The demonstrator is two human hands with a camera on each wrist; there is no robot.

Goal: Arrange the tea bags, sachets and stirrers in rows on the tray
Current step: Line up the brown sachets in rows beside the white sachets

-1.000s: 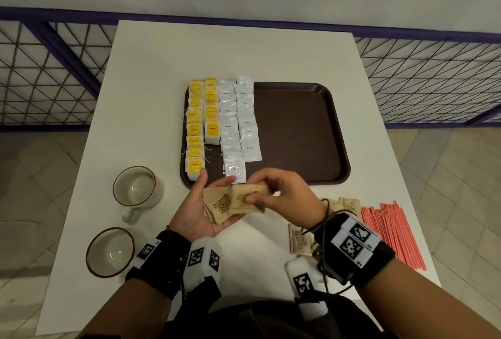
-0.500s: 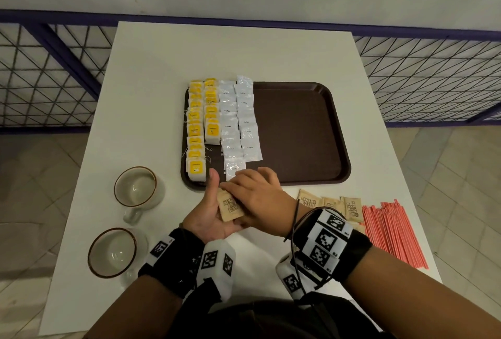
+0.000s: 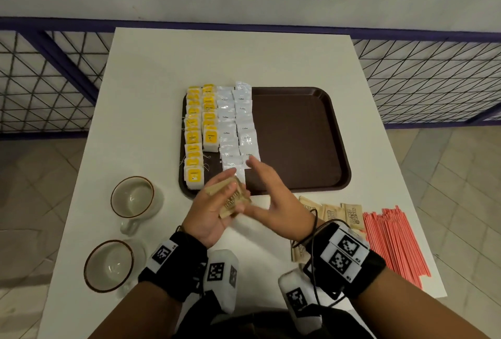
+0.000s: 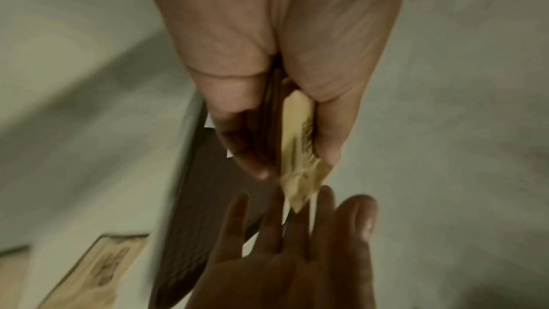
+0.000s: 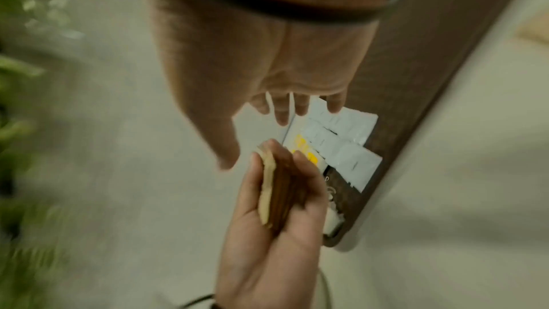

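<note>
Brown paper sachets | thin printed stack | left hand grips

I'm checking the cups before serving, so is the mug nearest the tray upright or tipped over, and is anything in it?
Upright and empty: the mug stands mouth up on the table, its pale inside bare.

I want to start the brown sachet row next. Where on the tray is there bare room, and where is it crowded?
The tray is bare from the white coffee sachets across to its right rim. Its left part is packed with yellow tea bags and those sachets. The left hand holds the brown sachets at the near rim.
</note>
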